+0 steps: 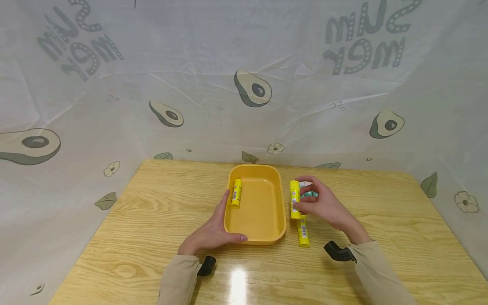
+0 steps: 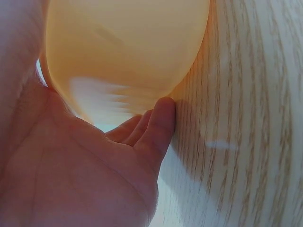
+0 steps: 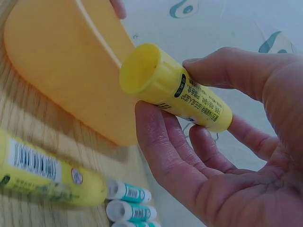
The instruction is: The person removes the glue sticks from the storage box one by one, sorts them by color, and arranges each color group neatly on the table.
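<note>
A yellow plastic tray (image 1: 254, 243) stands on the table, a yellow glue stick (image 1: 236, 193) lying along its left inner side. My left hand (image 1: 209, 231) holds the tray's near left corner, thumb along the front edge and fingers along the left side; the left wrist view has these fingers (image 2: 158, 125) against the outer wall. Just right of the tray, my right hand (image 1: 320, 203) pinches another yellow glue stick (image 3: 177, 90) between thumb and fingers. Below it a further yellow glue stick (image 1: 303, 233) lies on the table. Small white-and-teal tubes (image 3: 135, 210) lie beyond, partly hidden by my right hand in the head view.
The wooden table (image 1: 160, 203) extends to both sides of the tray. A pale sheet (image 1: 213, 84) printed with avocados hangs behind and at the sides. Black wrist mounts (image 1: 338, 251) are at both sleeves.
</note>
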Demonstrator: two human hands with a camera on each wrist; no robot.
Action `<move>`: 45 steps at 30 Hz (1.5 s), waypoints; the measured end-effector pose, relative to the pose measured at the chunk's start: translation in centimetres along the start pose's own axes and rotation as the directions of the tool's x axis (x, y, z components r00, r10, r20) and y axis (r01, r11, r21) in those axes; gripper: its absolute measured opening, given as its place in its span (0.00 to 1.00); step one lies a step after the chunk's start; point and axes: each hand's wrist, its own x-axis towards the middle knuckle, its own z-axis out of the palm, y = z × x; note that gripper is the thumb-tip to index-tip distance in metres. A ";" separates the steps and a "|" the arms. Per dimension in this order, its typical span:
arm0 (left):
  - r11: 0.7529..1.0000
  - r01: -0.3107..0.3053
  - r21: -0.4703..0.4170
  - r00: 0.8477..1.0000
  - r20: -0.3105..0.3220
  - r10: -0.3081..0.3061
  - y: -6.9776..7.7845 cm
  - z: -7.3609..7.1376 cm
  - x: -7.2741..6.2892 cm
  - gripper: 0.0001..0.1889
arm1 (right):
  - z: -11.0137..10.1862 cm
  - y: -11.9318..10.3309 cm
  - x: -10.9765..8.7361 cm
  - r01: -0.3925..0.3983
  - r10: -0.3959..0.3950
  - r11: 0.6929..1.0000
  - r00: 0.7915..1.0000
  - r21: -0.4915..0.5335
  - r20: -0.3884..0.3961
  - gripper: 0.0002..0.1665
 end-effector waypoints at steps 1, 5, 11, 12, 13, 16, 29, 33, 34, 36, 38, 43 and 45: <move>1.000 -0.001 0.001 1.000 0.000 0.001 0.0 0.0 0.0 0.73 | -0.1 0.1 -0.1 0.000 0.000 1.000 1.000 -0.003 -0.002 0.43; 1.000 -0.005 -0.004 1.000 -0.002 0.005 0.0 0.0 0.1 0.72 | -0.6 0.4 -0.6 -0.004 0.004 1.000 1.000 -0.005 -0.006 0.42; 1.000 -0.015 -0.009 1.000 -0.003 0.015 -0.1 0.0 0.1 0.73 | -1.2 1.2 -1.3 -0.017 0.017 1.000 1.000 0.017 0.007 0.43; 1.000 -0.014 -0.009 1.000 -0.002 0.014 -0.1 0.0 0.1 0.73 | -1.2 1.3 -1.5 -0.022 0.022 1.000 1.000 0.021 0.011 0.44; 1.000 -0.013 -0.009 1.000 -0.001 0.013 0.0 0.0 0.1 0.74 | -1.3 1.5 -1.6 -0.027 0.027 0.999 0.999 0.021 0.017 0.44; 1.000 -0.003 0.000 1.000 -0.004 0.003 0.0 0.1 0.0 0.74 | -1.5 1.8 -2.1 -0.039 0.038 0.999 0.999 0.023 0.025 0.44; 1.000 -0.007 -0.007 1.000 -0.007 0.007 0.0 0.0 0.0 0.74 | -2.3 3.3 -3.4 -0.094 0.095 0.995 0.995 -0.038 0.021 0.46; 1.000 -0.010 -0.019 1.000 -0.004 0.010 0.0 0.0 0.0 0.75 | -2.4 3.8 -3.7 -0.102 0.104 0.993 0.994 -0.054 0.026 0.46; 1.000 -0.010 -0.024 1.000 -0.004 0.010 0.0 0.0 0.0 0.75 | -2.5 3.9 -3.7 -0.105 0.107 0.993 0.994 -0.058 0.027 0.46; 1.000 -0.012 -0.029 1.000 -0.003 0.012 0.1 0.0 0.0 0.75 | -2.5 4.1 -3.8 -0.114 0.116 0.991 0.993 -0.065 0.027 0.47; 0.999 -0.012 -0.030 1.000 -0.004 0.011 0.1 0.0 0.0 0.75 | -2.5 4.2 -3.9 -0.127 0.130 0.989 0.991 -0.073 0.028 0.47; 1.000 -0.007 -0.022 1.000 -0.003 0.006 0.1 0.0 -0.1 0.74 | -2.5 4.6 -4.1 -0.159 0.163 0.984 0.986 -0.086 0.044 0.47; 1.000 -0.005 -0.022 1.000 -0.003 0.005 0.1 0.0 -0.1 0.74 | -2.4 4.7 -4.1 -0.167 0.172 0.982 0.984 -0.086 0.053 0.47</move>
